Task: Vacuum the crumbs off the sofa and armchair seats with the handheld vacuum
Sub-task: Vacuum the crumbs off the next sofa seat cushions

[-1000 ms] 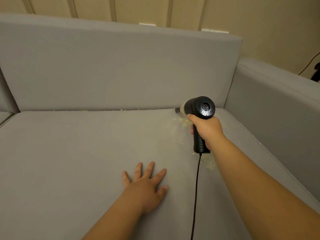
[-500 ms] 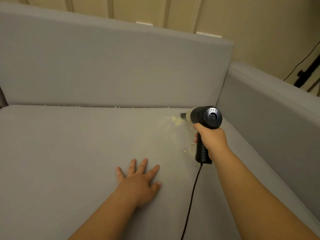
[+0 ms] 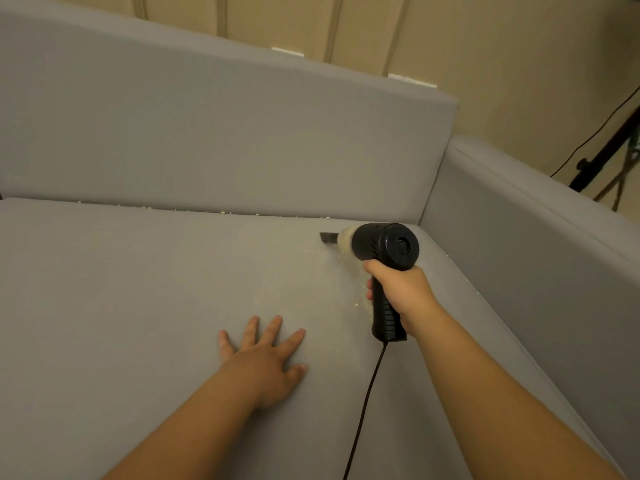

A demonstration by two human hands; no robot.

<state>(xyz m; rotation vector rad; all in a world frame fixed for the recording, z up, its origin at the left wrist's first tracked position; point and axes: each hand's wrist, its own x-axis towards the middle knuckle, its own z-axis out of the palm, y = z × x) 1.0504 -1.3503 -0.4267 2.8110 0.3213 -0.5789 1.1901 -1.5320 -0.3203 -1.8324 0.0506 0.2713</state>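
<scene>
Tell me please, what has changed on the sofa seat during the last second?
The vacuum in the right hand has swept its nozzle leftward along the back of the seat, and the thick patch of crumbs there has mostly gone; a few crumbs remain near the grip. The left hand stays flat on the seat, and the right hand keeps its hold.

A beige panelled wall (image 3: 485, 57) stands behind the grey sofa (image 3: 207, 133). Past the sofa's right arm, a dark stand (image 3: 609, 150), perhaps a tripod, and a thin cable (image 3: 602, 126) cross the wall.
</scene>
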